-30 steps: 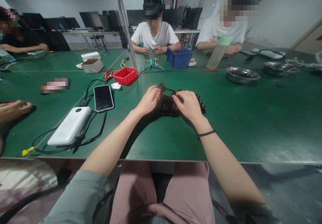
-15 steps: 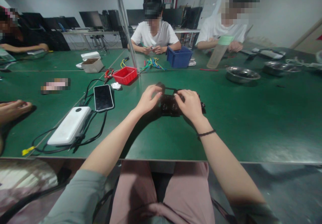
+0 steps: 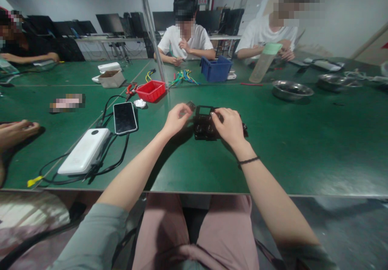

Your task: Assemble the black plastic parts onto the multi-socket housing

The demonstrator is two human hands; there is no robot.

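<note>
Black plastic parts with a rectangular opening and rounded recesses (image 3: 202, 129) lie on the green table in front of me. My right hand (image 3: 228, 125) rests over their right side with curled fingers gripping them, hiding part of them. Just left of these parts, my left hand (image 3: 178, 118) is raised a little, its thumb and fingers pinching a small dark piece (image 3: 190, 106). That piece is blurred, and its kind cannot be made out. A gap separates the left hand from the black parts.
Left of my arms are a phone (image 3: 125, 118), a white power bank (image 3: 85, 150) and black cables. Beyond stand a red tray (image 3: 151, 91), a blue bin (image 3: 216, 68), a bottle (image 3: 263, 66) and a metal bowl (image 3: 292, 90). Other people sit around the table (image 3: 303, 148).
My left hand has drawn slightly left, away from the black parts, with the small dark piece in its fingers. The rectangular opening shows more fully. My right hand stays nearly still.
</note>
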